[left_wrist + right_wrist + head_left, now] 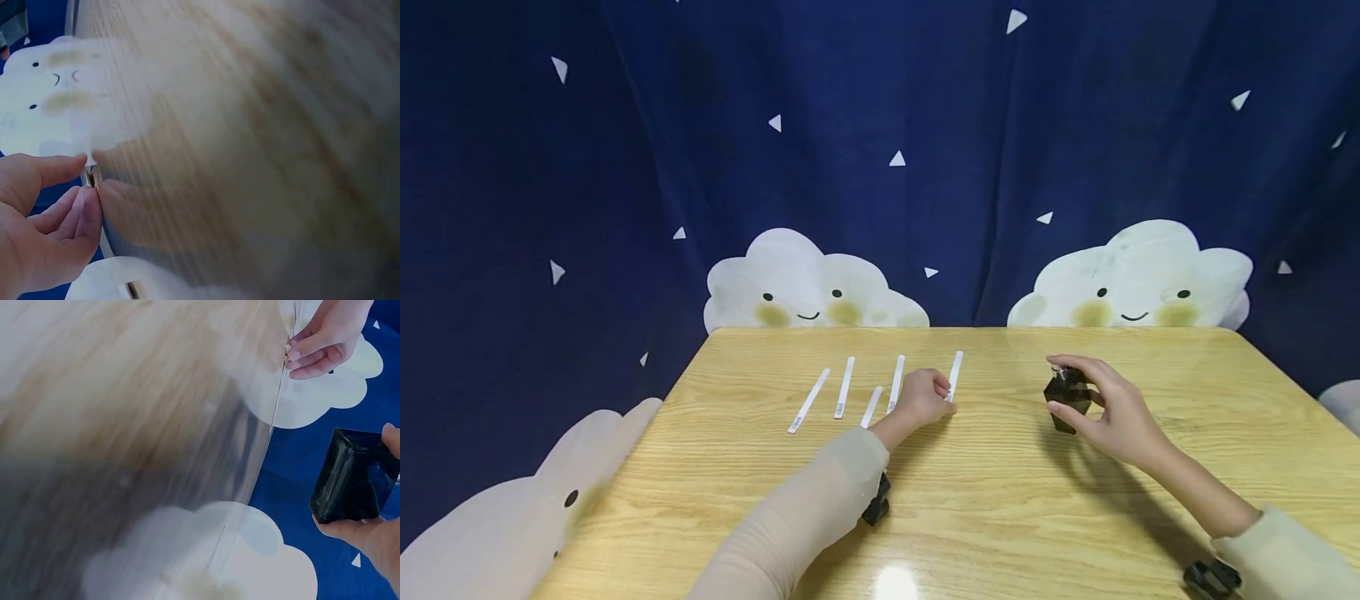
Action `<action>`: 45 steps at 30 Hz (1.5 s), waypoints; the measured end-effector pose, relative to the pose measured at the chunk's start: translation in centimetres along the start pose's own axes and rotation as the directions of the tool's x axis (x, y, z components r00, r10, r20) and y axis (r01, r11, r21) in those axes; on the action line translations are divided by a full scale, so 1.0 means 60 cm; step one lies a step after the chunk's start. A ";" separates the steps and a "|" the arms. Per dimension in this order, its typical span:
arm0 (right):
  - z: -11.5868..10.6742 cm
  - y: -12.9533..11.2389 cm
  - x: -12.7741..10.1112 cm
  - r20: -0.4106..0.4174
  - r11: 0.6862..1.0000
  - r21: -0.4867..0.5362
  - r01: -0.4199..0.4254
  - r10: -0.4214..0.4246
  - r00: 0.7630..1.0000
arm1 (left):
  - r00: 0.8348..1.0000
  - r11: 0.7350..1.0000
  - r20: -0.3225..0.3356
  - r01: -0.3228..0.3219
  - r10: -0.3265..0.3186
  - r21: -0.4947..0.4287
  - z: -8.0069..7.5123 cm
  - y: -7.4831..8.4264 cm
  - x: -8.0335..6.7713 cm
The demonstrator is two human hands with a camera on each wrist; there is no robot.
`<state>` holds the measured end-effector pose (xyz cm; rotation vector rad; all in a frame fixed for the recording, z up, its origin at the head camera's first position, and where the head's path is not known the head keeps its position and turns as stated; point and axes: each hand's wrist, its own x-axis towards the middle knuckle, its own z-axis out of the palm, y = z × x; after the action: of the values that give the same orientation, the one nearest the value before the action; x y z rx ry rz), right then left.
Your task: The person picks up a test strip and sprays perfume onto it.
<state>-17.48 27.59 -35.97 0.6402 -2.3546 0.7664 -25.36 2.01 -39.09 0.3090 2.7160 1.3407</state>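
From the head camera I see even, bright light from above; a white glare spot sits on the table near its front edge. Soft shadows lie under both arms. The curtain bends at the picture edges. Both wrist pictures are heavily blurred, the wood smeared into streaks, with pale reflections.

Light wood-grain desk, glossy top, rounded far corners, glare spot near front edge. 5 white paper strips lie flat on far left-centre part, roughly parallel, slightly fanned, apart from each other. Rightmost strip lies apart from other 4. Small dark bottle stands upright right of centre.
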 end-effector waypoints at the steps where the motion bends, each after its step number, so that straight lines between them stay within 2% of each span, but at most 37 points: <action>1: 0.000 0.001 -0.001 -0.001 1.000 -0.004 0.000 0.000 1.000 | 1.000 1.000 0.003 -0.008 0.008 0.009 -0.001 -0.001 0.000; 4: 0.000 0.003 -0.002 -0.002 1.000 0.000 0.004 -0.004 1.000 | 0.999 0.999 0.020 -0.029 0.029 0.019 -0.006 -0.004 0.001; 9: -0.003 0.005 -0.002 0.000 1.000 0.008 0.009 -0.009 1.000 | 0.995 0.998 0.086 -0.057 0.057 0.003 -0.016 -0.010 0.005; 16: -0.006 0.010 -0.007 -0.001 1.000 -0.022 -0.009 0.009 1.000 | 0.973 0.992 0.195 -0.123 0.122 -0.006 -0.023 -0.007 0.005; 20: -0.008 0.012 -0.011 -0.001 1.000 -0.024 -0.018 0.018 1.000 | 0.964 0.983 0.204 -0.180 0.170 0.033 -0.019 -0.006 0.006; 26: -0.011 0.015 -0.012 -0.007 1.000 -0.018 -0.013 0.013 1.000 | 0.963 0.980 0.198 -0.195 0.184 0.038 -0.013 -0.007 0.006; 32: -0.010 0.014 -0.015 -0.006 1.000 -0.022 -0.009 0.009 1.000 | 0.962 0.983 0.210 -0.184 0.174 0.027 -0.016 -0.005 0.004; 39: -0.007 0.015 -0.018 -0.003 0.999 -0.032 -0.011 0.011 1.000 | 0.969 0.975 0.176 -0.194 0.173 0.109 -0.014 -0.003 -0.001; 45: -0.004 0.017 -0.015 -0.004 0.999 -0.035 -0.001 0.001 1.000 | 0.975 0.991 0.184 -0.134 0.127 0.022 -0.012 -0.007 -0.002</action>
<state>-17.34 28.71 -36.78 0.6223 -2.3594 0.7248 -25.42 1.18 -39.02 0.5921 2.6080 1.2298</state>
